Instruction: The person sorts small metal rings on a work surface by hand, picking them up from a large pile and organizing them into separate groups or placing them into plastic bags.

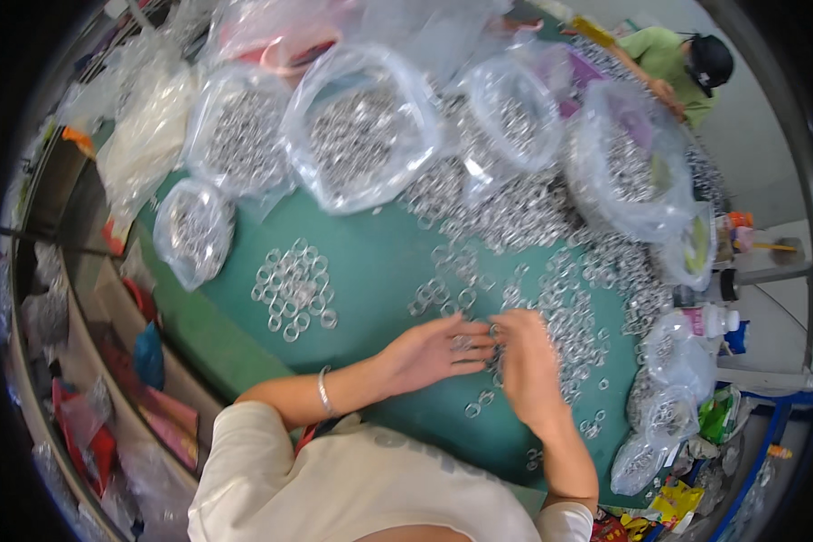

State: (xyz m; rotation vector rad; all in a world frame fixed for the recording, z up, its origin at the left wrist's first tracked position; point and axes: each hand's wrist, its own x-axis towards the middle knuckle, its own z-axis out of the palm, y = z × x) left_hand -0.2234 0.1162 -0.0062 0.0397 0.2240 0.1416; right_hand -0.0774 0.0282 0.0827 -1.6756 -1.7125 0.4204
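Observation:
My left hand (438, 350) is stretched out over the green table, its fingers apart and pointing right. One or two small shiny rings (462, 343) show at its fingers; whether they are worn or lie loose is unclear. Close beside its fingertips, my right hand (524, 352) bends downward, slightly blurred, with its fingers mostly hidden. A heap of loose, clear, shiny rings (574, 339) spreads to the right of that hand. Above the left hand lie a few more loose rings (432, 294). Farther left is a separate flat pile of rings (295, 287).
Open clear plastic bags (300, 117) full of rings line the far side. A large ring mound (506, 212) lies before them. More small bags (667, 420) and a bottle (712, 321) stand at the right. A person in green (664, 68) works at the far right.

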